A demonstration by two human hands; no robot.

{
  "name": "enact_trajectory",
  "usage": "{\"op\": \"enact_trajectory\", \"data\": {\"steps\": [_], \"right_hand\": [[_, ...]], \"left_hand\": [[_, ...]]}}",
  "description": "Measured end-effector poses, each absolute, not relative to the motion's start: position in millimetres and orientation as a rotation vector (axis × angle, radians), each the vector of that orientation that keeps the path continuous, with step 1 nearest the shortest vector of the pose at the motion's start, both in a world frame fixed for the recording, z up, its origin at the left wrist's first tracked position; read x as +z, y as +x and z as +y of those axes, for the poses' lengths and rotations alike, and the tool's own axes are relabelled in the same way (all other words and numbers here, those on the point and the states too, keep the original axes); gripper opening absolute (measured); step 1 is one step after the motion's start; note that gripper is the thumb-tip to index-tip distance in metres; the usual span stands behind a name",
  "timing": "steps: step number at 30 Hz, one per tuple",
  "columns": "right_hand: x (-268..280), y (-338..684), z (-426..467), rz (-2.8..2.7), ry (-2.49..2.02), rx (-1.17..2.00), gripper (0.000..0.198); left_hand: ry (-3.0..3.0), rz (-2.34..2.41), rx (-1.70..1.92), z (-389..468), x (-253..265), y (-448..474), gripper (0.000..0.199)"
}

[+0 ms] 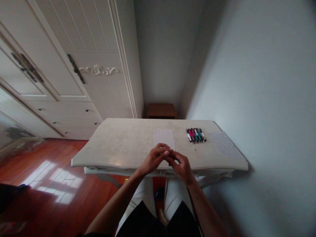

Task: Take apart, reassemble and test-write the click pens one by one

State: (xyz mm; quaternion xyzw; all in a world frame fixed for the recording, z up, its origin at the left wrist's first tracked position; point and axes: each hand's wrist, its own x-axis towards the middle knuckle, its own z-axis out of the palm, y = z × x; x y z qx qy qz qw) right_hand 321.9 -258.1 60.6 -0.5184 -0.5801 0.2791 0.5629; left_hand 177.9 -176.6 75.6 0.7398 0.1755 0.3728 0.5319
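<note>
My left hand (155, 159) and my right hand (182, 166) meet over the front part of the white desk (123, 144). Their fingertips touch and overlap, with the fingers bent and drawn together. Whether anything small lies between them is hidden. A ring shows on a finger of my left hand. Just beyond the hands lies a sheet of white paper (163, 136), its near edge partly covered by my fingers. To the right of it, several pens (196, 135) in different colours lie side by side in a row.
A pale, faintly marked sheet (223, 144) lies at the desk's right end, beside the wall (271, 98). One tiny dark bit (195, 150) sits below the pens. A white wardrobe (103, 59) rises at the left, and a brown wooden stand (162, 110) is behind the desk.
</note>
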Motion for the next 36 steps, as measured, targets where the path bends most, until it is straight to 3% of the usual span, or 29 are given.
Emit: {"op": "enact_trajectory", "data": {"steps": [12, 22, 25, 29, 36], "right_hand": [[63, 341, -221, -1.372, -1.135, 0.816, 0.041], [74, 359, -154, -1.512, -1.282, 0.745, 0.024], [69, 365, -129, -1.341, -1.212, 0.744, 0.024], [55, 376, -90, -1.102, -1.17, 0.759, 0.026], [34, 389, -49, -1.058, -1.198, 0.913, 0.04]], "left_hand": [[1.417, 0.507, 0.784, -158, 57, 192, 0.063], [1.571, 0.543, 0.733, -109, 72, 198, 0.07], [1.532, 0.528, 0.792, -86, 67, 204, 0.062], [1.535, 0.726, 0.791, -53, 55, 206, 0.032], [1.594, 0.796, 0.819, -12, 35, 208, 0.027]]}}
